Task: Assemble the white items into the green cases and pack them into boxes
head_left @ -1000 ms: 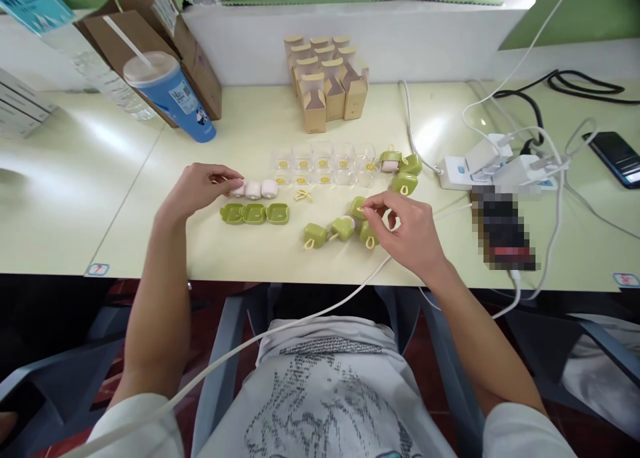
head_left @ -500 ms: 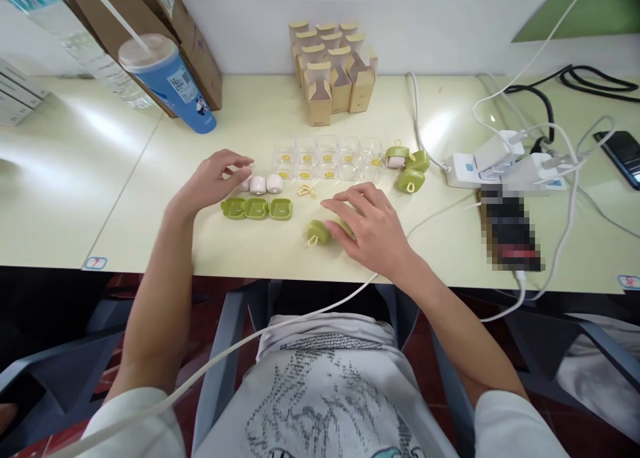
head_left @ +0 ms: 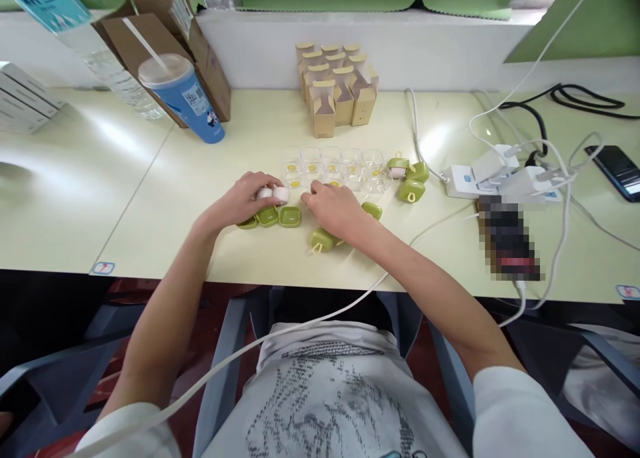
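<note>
My left hand is curled over a row of small white rounded blocks, its fingers and thumb closed about them. Just below lie open green case halves, partly under this hand. My right hand is closed, fingertips together low over the table; whatever is in them is hidden. By its wrist are a green case with a yellow loop and another green piece. Clear plastic cups with yellow stickers stand in rows behind both hands.
Finished-looking green cases sit right of the cups. Open small cardboard boxes stand at the back. A blue drink cup is at the left. On the right are a power strip, a phone and cables.
My left hand has moved right onto the white blocks, and the green halves beneath have shifted. My right hand has left the front green cases and moved up-left to where yellow loops lay. The view has tilted up.
</note>
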Demonstrator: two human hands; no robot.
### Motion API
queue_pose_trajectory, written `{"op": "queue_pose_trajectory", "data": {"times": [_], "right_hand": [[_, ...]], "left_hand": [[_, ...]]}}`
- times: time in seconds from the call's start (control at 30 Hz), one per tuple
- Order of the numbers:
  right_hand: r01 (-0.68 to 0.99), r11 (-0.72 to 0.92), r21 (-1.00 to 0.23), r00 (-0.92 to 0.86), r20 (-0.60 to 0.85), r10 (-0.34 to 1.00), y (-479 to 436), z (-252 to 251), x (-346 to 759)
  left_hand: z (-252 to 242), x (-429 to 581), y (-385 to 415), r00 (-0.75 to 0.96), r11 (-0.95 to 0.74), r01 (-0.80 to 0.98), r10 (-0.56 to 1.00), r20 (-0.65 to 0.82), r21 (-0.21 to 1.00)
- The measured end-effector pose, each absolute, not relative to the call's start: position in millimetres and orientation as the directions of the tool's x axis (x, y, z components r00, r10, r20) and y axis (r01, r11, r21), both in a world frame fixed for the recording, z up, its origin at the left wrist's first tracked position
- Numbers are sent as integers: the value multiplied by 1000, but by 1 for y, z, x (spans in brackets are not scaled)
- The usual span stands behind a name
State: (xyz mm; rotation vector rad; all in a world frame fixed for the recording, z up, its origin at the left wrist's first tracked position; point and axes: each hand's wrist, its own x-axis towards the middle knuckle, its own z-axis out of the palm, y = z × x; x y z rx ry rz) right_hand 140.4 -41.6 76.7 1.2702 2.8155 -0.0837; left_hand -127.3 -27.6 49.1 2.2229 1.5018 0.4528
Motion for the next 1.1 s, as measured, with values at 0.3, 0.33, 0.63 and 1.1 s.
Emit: {"op": "queue_pose_trajectory", "data": {"times": [0.3,0.33,0.63,1.1], "right_hand": [[760,621,-193,-639,-49,768,-54,83,177],[750,631,-198,-651,-53,757,-54,82,177],[712,697,-88,-702,-92,706,-31,74,157],[682,732,-19,-723,-171,669,-22,81,148]], "left_hand": [[41,-106,-35,376,-339,801,926,26,494],[39,-104,-35,376,-338,802,926,23,493],[36,-97,-39,354,-328,829,935,30,453],[22,-81,-104,472,-603,736,783,405,309]]}}
